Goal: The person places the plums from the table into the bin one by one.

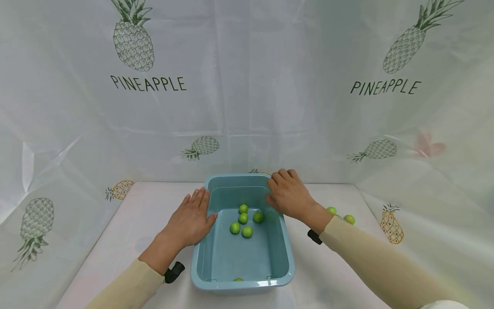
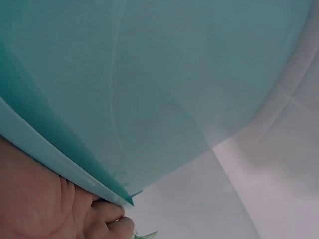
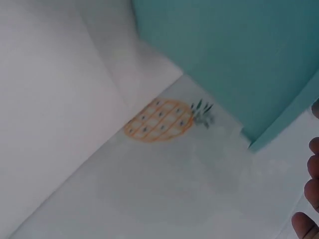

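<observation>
A light-blue plastic basin [image 1: 247, 284] stands in front of me, with several green limes [image 1: 247, 232] on its floor. My left hand [image 1: 189, 219] rests along the basin's left rim, fingers pointing forward and thumb over the edge. In the left wrist view, its palm [image 2: 35, 194] lies against the rim [image 2: 55, 159]. Over the right rim near the far corner is my right hand [image 1: 289, 195], its fingers bent and thumb toward the inside. Only fingertips [image 3: 312, 191] show in the right wrist view, close to the rim; I cannot tell whether they hold anything.
Two more limes [image 1: 349, 219] lie on the pale tabletop [image 1: 143, 219], partly behind my right forearm. White sheeting printed with pineapples [image 1: 133, 45] hangs behind the table and along both sides. The basin's far end is close to the back sheet.
</observation>
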Demonstrator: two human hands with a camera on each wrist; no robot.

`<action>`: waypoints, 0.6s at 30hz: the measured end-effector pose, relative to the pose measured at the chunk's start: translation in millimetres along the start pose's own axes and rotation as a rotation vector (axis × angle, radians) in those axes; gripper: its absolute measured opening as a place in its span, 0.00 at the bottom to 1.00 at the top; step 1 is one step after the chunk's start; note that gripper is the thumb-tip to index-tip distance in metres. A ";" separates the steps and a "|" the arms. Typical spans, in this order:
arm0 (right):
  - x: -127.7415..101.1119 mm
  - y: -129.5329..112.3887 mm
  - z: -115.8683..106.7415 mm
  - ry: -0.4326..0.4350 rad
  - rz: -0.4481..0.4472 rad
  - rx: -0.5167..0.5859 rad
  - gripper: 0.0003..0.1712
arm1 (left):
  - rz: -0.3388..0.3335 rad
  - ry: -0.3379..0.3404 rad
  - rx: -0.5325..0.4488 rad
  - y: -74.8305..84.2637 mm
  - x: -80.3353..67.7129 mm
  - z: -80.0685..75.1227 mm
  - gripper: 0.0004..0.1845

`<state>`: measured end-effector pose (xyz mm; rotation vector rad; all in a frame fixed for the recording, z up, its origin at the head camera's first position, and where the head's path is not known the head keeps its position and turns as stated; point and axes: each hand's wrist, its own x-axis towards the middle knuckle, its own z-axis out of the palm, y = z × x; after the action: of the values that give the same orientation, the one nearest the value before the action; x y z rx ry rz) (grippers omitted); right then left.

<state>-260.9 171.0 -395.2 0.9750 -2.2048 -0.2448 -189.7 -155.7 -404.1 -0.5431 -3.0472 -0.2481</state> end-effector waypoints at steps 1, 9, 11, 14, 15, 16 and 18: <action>-4.5 5.3 -1.5 -0.008 0.026 0.010 0.15 | 0.001 0.001 0.000 0.1 -0.1 0.0 0.41; -56.0 44.6 -6.8 -0.050 0.175 0.031 0.15 | 0.002 0.016 -0.001 -1.2 -0.4 1.3 0.41; -72.4 53.5 -5.3 -0.053 0.204 0.027 0.16 | 0.006 0.019 -0.004 -0.9 -0.5 1.0 0.41; -97.5 65.2 -3.0 -0.061 0.242 0.018 0.17 | 0.010 0.016 -0.008 -0.6 -0.4 0.5 0.40; -105.7 68.7 -2.3 -0.065 0.253 0.015 0.18 | 0.010 0.014 -0.009 -0.7 -0.3 0.4 0.40; -113.7 72.0 -1.6 -0.067 0.263 0.013 0.18 | 0.011 0.012 -0.010 -0.8 -0.2 0.4 0.40; -128.5 77.7 -1.4 -0.081 0.283 0.013 0.18 | 0.013 0.009 -0.011 -1.2 0.1 0.3 0.39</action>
<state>-244.4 316.3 -428.8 0.6587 -2.3885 -0.1407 -190.2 -156.8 -404.6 -0.5610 -3.0339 -0.2661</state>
